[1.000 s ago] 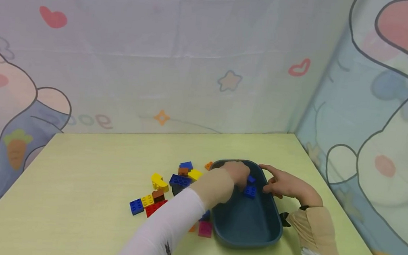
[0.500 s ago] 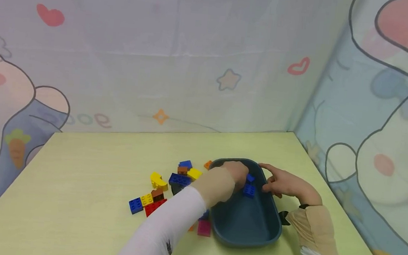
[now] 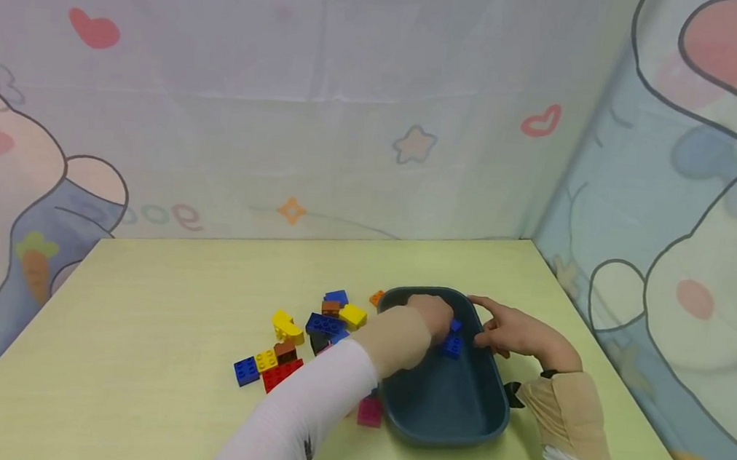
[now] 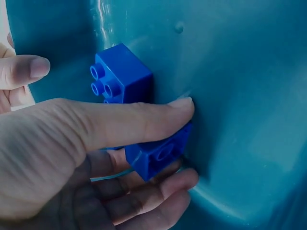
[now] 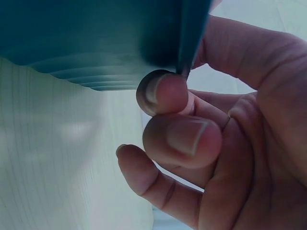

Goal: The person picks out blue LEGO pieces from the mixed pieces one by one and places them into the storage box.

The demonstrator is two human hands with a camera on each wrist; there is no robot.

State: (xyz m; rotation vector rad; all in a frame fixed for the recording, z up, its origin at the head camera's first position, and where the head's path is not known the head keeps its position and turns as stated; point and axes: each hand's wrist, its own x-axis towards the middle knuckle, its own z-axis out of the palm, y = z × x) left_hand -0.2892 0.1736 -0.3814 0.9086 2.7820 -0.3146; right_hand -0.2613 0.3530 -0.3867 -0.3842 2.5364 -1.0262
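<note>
Left wrist: left hand (image 4: 72, 127) pinches one of apparently two blue bricks (image 4: 149, 162).

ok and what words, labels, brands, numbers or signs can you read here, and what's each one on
"oo": the middle of a short row of faint letters low on the back cloth; the letters either side are too faint or unclear to read for sure.
Bricks: no readable text; any marking on their studs is too small to tell.
Tub: no readable text.
No brand, number or sign can be read.
</note>
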